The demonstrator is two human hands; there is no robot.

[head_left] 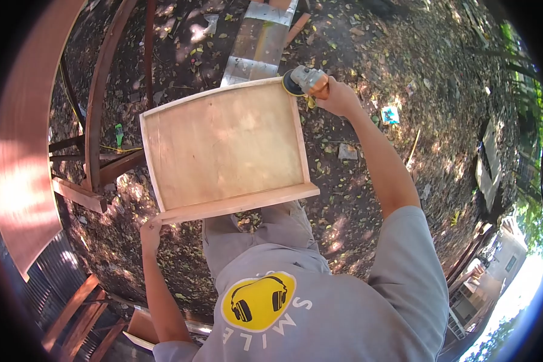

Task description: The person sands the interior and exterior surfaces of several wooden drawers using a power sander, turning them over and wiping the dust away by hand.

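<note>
In front of my body is a shallow wooden drawer (223, 148), tilted, with pale raised edges and a longer board along the side nearest me. My left hand (151, 234) is closed on the near left corner of that board. At the far right corner, my right hand (339, 98) grips an angle grinder (308, 79) with an orange and grey body. Its round disc (292, 83) is right at the drawer's corner edge. The far side of the drawer overlaps a metal-banded plank (253, 48) in this view.
A large reddish-brown wooden panel (27, 139) and dark timber frames (102, 102) stand on the left. Leaf-strewn soil (368, 199) surrounds me, with a blue packet (390, 114) lying to the right. Corrugated metal (33, 301) and planks are at lower left.
</note>
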